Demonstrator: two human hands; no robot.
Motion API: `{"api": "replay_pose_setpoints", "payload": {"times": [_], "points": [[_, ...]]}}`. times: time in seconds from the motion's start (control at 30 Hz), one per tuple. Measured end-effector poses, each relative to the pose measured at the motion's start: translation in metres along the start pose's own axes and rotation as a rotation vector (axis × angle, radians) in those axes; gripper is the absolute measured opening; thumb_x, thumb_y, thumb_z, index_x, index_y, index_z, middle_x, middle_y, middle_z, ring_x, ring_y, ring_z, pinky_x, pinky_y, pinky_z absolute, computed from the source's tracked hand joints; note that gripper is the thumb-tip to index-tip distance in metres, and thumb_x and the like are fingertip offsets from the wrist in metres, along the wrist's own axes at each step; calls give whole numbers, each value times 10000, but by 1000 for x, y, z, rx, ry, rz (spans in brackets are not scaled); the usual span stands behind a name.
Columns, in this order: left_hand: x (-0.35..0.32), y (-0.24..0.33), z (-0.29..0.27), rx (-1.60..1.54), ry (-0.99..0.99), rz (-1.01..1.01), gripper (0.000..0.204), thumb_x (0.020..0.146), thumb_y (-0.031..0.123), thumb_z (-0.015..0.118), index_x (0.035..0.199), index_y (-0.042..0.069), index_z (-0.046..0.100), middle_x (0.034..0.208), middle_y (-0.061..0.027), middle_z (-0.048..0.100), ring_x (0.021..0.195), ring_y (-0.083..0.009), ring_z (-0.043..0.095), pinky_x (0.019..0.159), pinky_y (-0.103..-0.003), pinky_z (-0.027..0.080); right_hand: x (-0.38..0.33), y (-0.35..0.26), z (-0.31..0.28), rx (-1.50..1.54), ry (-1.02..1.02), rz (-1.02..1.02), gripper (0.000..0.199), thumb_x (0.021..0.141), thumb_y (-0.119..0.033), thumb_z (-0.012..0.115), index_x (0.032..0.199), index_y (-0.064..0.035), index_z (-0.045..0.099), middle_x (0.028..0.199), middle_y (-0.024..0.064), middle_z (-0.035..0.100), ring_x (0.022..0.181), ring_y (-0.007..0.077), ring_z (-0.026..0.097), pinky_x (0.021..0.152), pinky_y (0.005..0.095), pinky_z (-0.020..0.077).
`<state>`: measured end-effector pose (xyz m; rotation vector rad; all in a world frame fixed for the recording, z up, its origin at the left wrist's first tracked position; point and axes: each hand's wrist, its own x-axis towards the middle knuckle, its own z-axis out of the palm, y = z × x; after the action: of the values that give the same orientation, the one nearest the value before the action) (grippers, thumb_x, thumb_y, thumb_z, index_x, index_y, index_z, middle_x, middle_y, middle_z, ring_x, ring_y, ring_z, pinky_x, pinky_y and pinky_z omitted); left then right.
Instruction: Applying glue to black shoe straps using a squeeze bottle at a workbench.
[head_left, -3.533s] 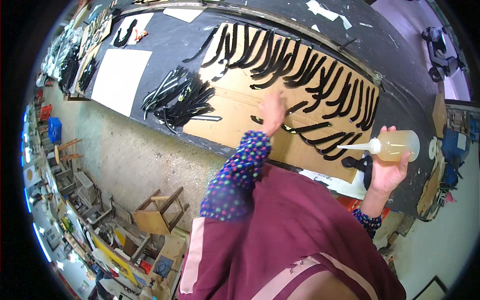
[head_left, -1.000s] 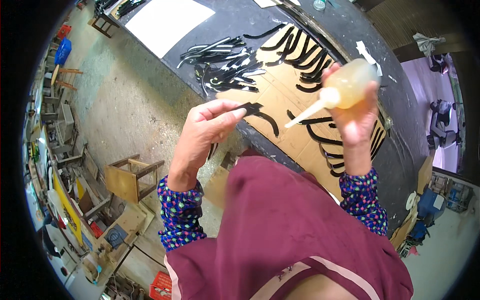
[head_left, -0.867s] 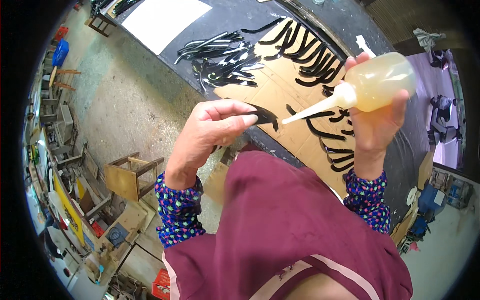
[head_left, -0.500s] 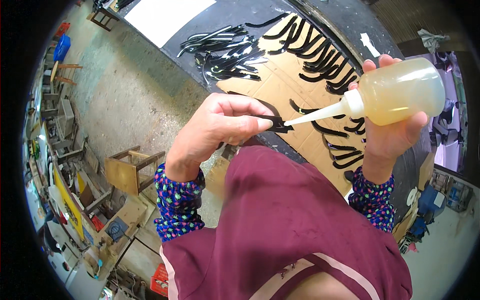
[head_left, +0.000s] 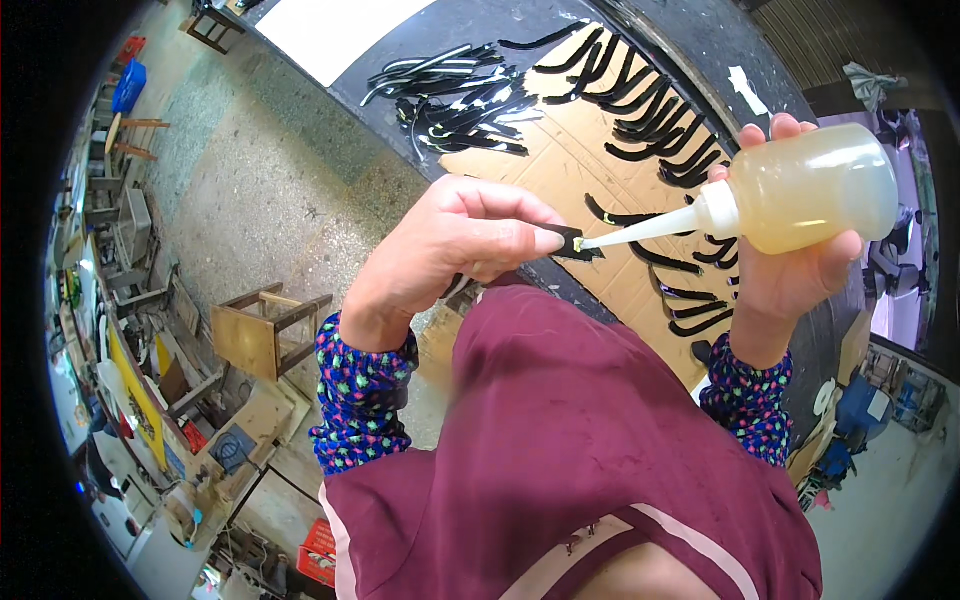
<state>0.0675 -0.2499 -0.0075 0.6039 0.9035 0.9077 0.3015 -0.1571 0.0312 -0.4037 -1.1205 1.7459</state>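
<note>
My left hand [head_left: 470,235] pinches a short black strip [head_left: 578,246] between thumb and fingers, its notched end sticking out to the right. A small yellowish drop sits on that end, just at the nozzle tip. In my right hand [head_left: 785,270] a clear squeeze bottle [head_left: 825,190] of pale yellow liquid lies tilted, its long white nozzle pointing left and touching or nearly touching the strip. Below and beyond the hands, several black curved strips [head_left: 640,105] lie in rows on a cardboard sheet [head_left: 520,185].
A heap of glossy black strips [head_left: 465,105] lies on the dark table [head_left: 400,35] beside the cardboard, near a white sheet [head_left: 340,35]. A white scrap [head_left: 746,92] rests at the far right. On the floor at left stands a wooden stool [head_left: 250,335].
Both hands have shifted slightly to the right with the strip and bottle. A yellowish drop now shows on the strip's end under the nozzle.
</note>
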Motion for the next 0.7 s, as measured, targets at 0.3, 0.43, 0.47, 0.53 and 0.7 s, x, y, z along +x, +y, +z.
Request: {"api": "replay_pose_setpoints", "payload": {"times": [0.3,0.43,0.47,0.53,0.7], "points": [[3,1,2,43,3,11,156,747,112,620,845,-8,601,571,59,455,484,-12,339,435,-176,228,-2,-7,-10,63,-64,-3,721,673,-373,703,1218,-60,350,1198,111,332,1138,285,318,856,469,350],[4,2,4,55,1,-1,159,749,111,618,854,-9,601,579,58,459,488,-11,343,437,-174,230,0,-5,-9,200,-47,-12,696,684,-336,702,1229,-77,354,1233,134,311,1154,307,307,886,486,317],[4,3,5,78,6,3,161,751,108,616,859,-11,601,584,58,463,493,-9,346,439,-172,231,1,-4,-9,269,-55,-14,689,690,-321,699,1236,-81,353,1254,148,303,1168,321,301,900,496,303],[4,4,7,99,12,6,163,752,106,613,864,-13,601,589,57,466,497,-8,349,441,-169,231,1,-4,-6,256,-1,-12,691,694,-315,695,1243,-77,349,1271,162,296,1184,334,290,907,507,290],[5,5,12,120,34,23,141,714,73,617,841,14,635,552,59,467,460,-5,338,418,-170,227,1,-2,-9,233,62,-19,693,702,-300,688,1254,-68,340,1292,193,300,1215,361,265,923,536,266]]}}
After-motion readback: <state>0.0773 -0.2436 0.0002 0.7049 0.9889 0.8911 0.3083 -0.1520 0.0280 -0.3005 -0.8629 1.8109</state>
